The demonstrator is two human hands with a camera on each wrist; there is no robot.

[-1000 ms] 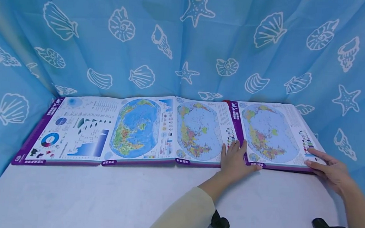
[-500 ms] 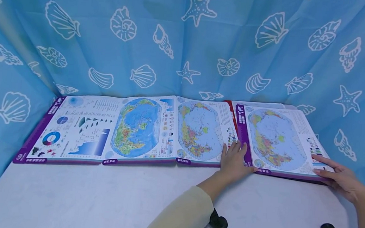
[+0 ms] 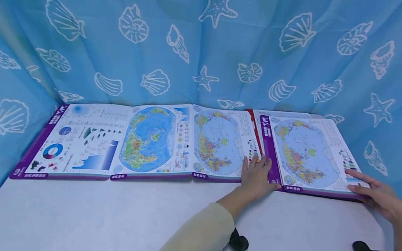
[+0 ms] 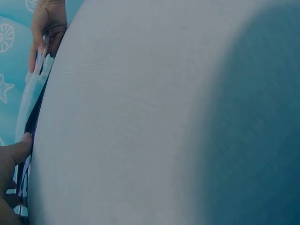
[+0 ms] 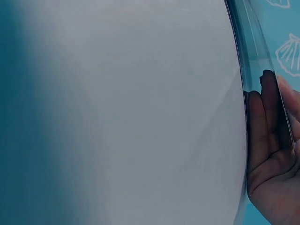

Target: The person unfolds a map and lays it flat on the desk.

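Observation:
Glossy world maps with purple strips lie overlapping in a row. At the right end, a purple-edged political map [image 3: 302, 154] sits over a sheet with a red edge [image 3: 253, 123]. My right hand [image 3: 379, 196] pinches its right side, thumb and index finger on top. In the right wrist view, fingers of the right hand [image 5: 276, 173] show through a see-through dark layer along the edge. My left hand [image 3: 256, 178] rests with spread fingers between the middle political map [image 3: 219, 142] and the right one's purple strip. Its thumb [image 4: 21, 150] lies at the near edge.
Further left lie a physical world map [image 3: 149, 139] and a chart panel [image 3: 84, 140] with a purple border. A blue curtain [image 3: 178, 42] with white shell prints hangs right behind the maps. The white tabletop [image 3: 110, 220] extends in front.
The right-hand political map has slid right and toward me with my right hand, uncovering the red-edged sheet behind it. Over the last half second both hands have stayed nearly still.

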